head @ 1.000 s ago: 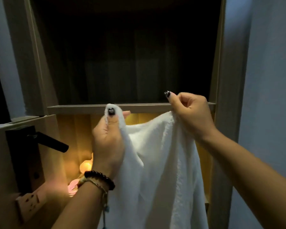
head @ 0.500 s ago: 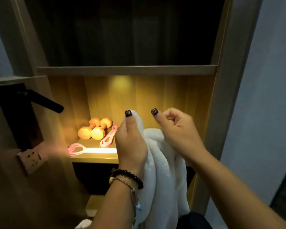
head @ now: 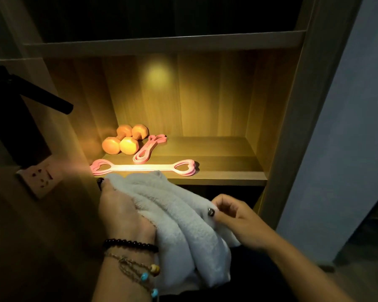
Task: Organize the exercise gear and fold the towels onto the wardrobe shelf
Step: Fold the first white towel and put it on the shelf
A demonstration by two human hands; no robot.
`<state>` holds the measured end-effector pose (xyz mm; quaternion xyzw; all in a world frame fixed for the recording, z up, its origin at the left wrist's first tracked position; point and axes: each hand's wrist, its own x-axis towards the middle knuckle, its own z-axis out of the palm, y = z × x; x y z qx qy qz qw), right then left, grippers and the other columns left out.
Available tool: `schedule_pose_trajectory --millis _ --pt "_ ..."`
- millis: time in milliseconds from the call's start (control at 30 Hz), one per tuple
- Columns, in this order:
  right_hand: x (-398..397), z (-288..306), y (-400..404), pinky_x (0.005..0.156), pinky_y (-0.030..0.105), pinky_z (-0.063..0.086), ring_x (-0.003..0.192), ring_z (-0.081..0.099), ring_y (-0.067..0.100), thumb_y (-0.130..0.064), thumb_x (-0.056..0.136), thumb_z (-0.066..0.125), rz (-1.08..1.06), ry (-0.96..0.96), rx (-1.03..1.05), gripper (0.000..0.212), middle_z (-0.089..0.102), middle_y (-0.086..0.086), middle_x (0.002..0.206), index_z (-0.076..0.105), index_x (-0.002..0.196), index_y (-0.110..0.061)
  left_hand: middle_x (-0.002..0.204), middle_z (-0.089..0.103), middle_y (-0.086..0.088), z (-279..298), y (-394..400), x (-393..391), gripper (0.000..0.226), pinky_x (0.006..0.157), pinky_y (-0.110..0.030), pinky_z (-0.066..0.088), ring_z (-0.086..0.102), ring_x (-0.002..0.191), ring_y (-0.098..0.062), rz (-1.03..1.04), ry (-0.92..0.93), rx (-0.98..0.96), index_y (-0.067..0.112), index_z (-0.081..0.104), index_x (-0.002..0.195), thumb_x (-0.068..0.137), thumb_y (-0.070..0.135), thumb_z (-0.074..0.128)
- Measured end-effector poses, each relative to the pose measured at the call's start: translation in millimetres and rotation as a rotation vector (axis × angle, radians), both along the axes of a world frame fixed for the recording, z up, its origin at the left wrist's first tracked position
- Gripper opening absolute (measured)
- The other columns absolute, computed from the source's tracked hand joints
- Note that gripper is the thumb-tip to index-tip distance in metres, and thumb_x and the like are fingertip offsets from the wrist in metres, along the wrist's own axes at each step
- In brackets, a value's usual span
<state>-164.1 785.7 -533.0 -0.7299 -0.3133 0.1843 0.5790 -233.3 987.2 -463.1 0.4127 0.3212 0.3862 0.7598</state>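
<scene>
Readable text: you are seeing none anywhere in this view.
Towel [head: 183,225]: it is showing you plain white pile, with no tag or label facing you.
Dumbbells [head: 124,139]: they are showing you no weight numbers.
Wall socket [head: 39,177]: on your near left, it is showing you only slots, no lettering you can read.

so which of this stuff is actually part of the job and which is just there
Part of the job:
white towel, held by left hand and right hand
dumbbells
pink stretch band
pink looped band
lit shelf

Just there:
door handle
wall socket
</scene>
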Motion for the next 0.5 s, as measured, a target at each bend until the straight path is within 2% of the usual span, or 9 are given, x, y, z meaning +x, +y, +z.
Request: schedule_pose_trajectory --millis 67,133,167,267,333,367,433,500 --pt "6 3 4 0.065 0.014 0.047 0.073 0.058 0.003 -0.026 0.092 0.058 -0.146 -0.039 0.081 0.007 0.063 -0.013 0.078 0.062 0.087 -0.023 0.087 0.054 -0.006 -3 -1 1 0.031 0.078 -0.038 0.048 0.047 0.067 -0.011 0.008 0.009 0.060 0.027 0.046 0.076 0.103 0.035 0.032" --pt "13 10 6 0.061 0.012 0.047 0.069 0.057 0.001 -0.019 0.094 0.057 -0.285 -0.032 0.205 0.009 0.064 -0.013 0.074 0.064 0.090 -0.017 0.074 0.062 0.003 2 -7 -1 0.030 0.062 -0.030 0.052 0.058 0.059 -0.010 0.029 0.015 0.046 0.025 0.058 0.075 0.096 0.043 0.045" --pt "18 16 6 0.061 0.012 0.047 0.069 0.058 0.001 -0.018 0.094 0.057 -0.345 -0.050 0.266 0.010 0.065 -0.012 0.074 0.065 0.090 -0.015 0.065 0.061 0.007 4 -9 -1 0.031 0.053 -0.023 0.049 0.058 0.055 -0.007 0.059 0.009 0.080 0.025 0.060 0.075 0.094 0.046 0.048" --pt "32 48 0 0.064 0.014 0.048 0.071 0.059 0.001 -0.016 0.094 0.057 -0.440 -0.201 0.356 0.013 0.067 -0.013 0.076 0.068 0.086 -0.018 0.065 0.048 0.008 20 -11 0 0.034 0.049 -0.018 0.039 0.048 0.053 0.004 0.216 0.056 0.491 0.028 0.054 0.072 0.097 0.047 0.042" --pt "35 77 -1 0.064 0.014 0.049 0.072 0.060 0.002 -0.018 0.093 0.059 -0.423 -0.291 0.369 0.012 0.068 -0.010 0.078 0.069 0.088 -0.019 0.075 0.053 0.001 33 -11 3 0.029 0.057 -0.023 0.043 0.052 0.065 -0.001 0.237 -0.027 0.768 0.031 0.053 0.078 0.100 0.045 0.039" --pt "34 91 0 0.063 0.014 0.049 0.073 0.060 0.002 -0.018 0.093 0.059 -0.397 -0.331 0.361 0.011 0.068 -0.009 0.079 0.070 0.089 -0.020 0.077 0.054 -0.002 39 -13 7 0.028 0.058 -0.024 0.043 0.053 0.068 -0.006 0.199 -0.073 0.876 0.030 0.055 0.082 0.101 0.043 0.039" --pt "30 116 3 0.063 0.013 0.049 0.074 0.060 0.001 -0.019 0.092 0.061 -0.324 -0.396 0.319 0.011 0.067 -0.010 0.080 0.070 0.088 -0.021 0.070 0.053 -0.001 52 -27 15 0.027 0.054 -0.018 0.039 0.049 0.063 -0.006 0.067 -0.155 1.064 0.024 0.059 0.089 0.101 0.039 0.040" --pt "24 134 4 0.066 0.014 0.050 0.077 0.062 0.002 -0.022 0.089 0.062 -0.218 -0.395 0.265 0.009 0.068 -0.011 0.082 0.071 0.088 -0.022 0.069 0.057 0.000 61 -44 23 0.027 0.051 -0.018 0.042 0.051 0.060 -0.004 -0.099 -0.245 1.146 0.025 0.063 0.096 0.099 0.038 0.040"
